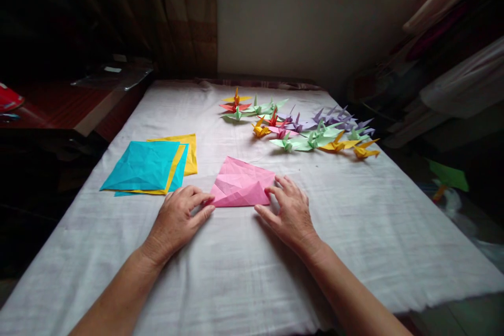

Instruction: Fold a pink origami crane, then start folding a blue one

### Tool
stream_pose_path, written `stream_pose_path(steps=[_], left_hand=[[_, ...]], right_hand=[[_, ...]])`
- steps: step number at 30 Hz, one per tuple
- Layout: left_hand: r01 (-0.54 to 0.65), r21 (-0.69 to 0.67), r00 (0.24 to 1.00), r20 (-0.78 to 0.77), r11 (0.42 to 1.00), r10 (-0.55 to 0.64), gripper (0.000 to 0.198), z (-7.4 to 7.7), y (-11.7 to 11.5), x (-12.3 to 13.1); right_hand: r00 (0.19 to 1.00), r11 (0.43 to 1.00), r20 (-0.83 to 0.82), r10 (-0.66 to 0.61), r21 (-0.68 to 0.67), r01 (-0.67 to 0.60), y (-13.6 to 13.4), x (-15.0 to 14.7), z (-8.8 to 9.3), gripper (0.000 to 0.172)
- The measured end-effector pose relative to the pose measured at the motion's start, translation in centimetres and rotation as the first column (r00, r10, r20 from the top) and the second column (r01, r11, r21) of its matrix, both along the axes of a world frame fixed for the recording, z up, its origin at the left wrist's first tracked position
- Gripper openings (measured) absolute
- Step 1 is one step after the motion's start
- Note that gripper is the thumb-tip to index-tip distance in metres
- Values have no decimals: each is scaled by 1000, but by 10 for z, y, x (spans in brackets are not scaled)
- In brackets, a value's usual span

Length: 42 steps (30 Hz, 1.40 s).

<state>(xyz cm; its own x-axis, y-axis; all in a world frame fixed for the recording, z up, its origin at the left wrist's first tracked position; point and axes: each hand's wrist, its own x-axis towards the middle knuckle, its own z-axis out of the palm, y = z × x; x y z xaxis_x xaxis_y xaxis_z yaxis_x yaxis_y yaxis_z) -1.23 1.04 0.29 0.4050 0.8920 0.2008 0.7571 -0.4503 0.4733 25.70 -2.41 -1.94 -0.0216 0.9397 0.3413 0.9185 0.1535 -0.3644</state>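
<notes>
A pink sheet of origami paper (240,184), creased all over, lies on the cloth in front of me with its lower edge towards me. At its lower left corner my left hand (181,216) has the thumb and index fingertips close together on the paper. Over the right edge is my right hand (290,212). Its fingers are curved and apart, the fingertips touching the paper's right side and the thumb at the lower edge. Left of the pink sheet lies a loose stack of blue paper (144,165) and yellow paper (191,155).
Several folded paper cranes (313,139) in green, purple, yellow, red and pink stand at the back right of the white cloth (354,241). A brown wooden surface (90,107) adjoins at the left, holding a clear plastic packet (118,73). Hanging clothes (464,84) are at the right.
</notes>
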Motion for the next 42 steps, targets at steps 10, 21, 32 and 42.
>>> stream_pose_path(steps=[10,21,32,42], left_hand=[[216,274,976,-98,937,-196,18,1,-8,8],[245,344,966,-170,906,-196,19,4,-15,30],[332,207,943,-92,920,-320,20,3,-14,23],[321,132,930,-231,938,-286,56,-3,0,-7]], right_hand=[[983,976,105,149,144,-164,34,-8,17,15],[911,909,209,355,151,-389,6,-25,25,32],[872,867,213,440,151,-474,12,-28,14,20],[870,876,-141,472,187,-445,27,4,1,24]])
